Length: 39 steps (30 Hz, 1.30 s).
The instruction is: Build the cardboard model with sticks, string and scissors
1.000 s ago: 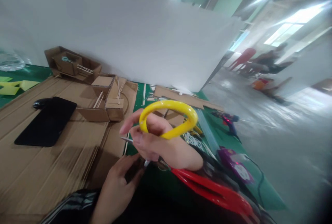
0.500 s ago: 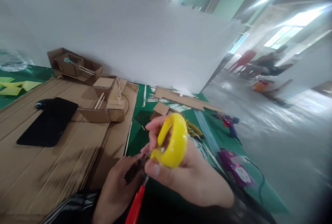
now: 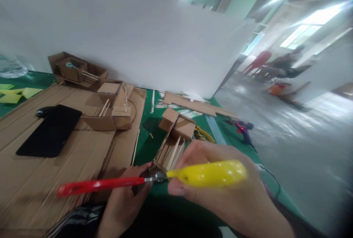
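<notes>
My right hand [image 3: 217, 190] is closed on the yellow handle of a pair of scissors [image 3: 206, 173]. The scissors are spread wide, their red handle [image 3: 102, 185] reaching left across my left hand. Their metal pivot lies between my hands, and the blades are mostly hidden. My left hand [image 3: 129, 194] has thumb and fingers curled in beside the pivot, fingertips at the near corner of a small cardboard structure [image 3: 167, 148]. What they pinch is hidden. Pale sticks [image 3: 175, 153] lie inside that structure, partly behind my right hand.
Left of my hands, cardboard sheets [image 3: 52, 127] carry a black tablet [image 3: 49, 131], a mouse and another cardboard structure [image 3: 114, 111]. A cardboard box [image 3: 77, 72] stands by the white partition. Yellow-handled pliers [image 3: 204, 134], loose sticks and a glue gun [image 3: 244, 131] lie to the right.
My right hand has moved right and down, turning the yellow handle level. The red handle has swung up to the left, and the cardboard structure shows more. My left hand has barely moved.
</notes>
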Tool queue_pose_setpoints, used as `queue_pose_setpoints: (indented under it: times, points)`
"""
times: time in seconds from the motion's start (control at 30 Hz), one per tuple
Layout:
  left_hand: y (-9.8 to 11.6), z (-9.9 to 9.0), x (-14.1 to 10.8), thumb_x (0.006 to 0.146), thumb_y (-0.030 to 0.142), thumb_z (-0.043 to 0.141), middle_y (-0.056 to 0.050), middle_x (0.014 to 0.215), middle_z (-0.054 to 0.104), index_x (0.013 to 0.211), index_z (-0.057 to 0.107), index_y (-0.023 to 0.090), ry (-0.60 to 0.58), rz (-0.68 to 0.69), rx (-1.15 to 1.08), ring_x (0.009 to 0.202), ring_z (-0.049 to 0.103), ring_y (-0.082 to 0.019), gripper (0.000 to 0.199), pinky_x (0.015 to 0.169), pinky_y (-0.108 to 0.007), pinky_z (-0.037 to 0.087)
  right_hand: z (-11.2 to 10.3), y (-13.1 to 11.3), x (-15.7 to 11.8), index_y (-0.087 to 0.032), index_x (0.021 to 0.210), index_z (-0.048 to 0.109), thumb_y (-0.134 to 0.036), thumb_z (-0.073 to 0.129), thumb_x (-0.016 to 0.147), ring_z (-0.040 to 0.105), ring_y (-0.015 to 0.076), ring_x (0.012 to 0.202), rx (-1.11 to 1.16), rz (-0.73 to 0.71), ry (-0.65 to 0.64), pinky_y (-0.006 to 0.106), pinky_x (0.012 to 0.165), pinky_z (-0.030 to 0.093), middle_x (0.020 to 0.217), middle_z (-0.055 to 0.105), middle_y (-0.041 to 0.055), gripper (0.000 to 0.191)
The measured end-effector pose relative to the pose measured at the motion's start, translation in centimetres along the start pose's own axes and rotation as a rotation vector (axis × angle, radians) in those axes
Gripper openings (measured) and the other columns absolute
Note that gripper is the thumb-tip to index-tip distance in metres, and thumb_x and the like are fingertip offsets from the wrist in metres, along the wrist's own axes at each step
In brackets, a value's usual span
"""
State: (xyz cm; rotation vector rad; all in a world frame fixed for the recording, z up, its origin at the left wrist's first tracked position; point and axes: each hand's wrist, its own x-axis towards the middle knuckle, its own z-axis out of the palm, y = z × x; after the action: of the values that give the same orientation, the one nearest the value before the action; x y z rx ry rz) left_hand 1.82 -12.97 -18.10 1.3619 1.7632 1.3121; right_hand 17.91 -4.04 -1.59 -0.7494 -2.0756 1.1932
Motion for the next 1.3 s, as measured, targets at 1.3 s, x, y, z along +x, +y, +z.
queue_pose_setpoints:
  times: [1.3]
  points:
    - [0.4, -0.2, 0.1, 0.085, 0.032, 0.062, -0.004, 0.092, 0.071, 0.114, 0.069, 0.023, -0.147, -0.092, -0.089, 0.085, 0.067, -0.021, 0.032, 0.076, -0.029, 0.052, 3.0, 1.6, 4.4, -0.022, 0.047, 0.051, -0.071, 0.048, 0.084, 0.033, 0.0096, 0.028, 0.781, 0.235, -0.081, 0.026, 0.032, 0.035, 0.034, 0.048, -0.0018, 0.062]
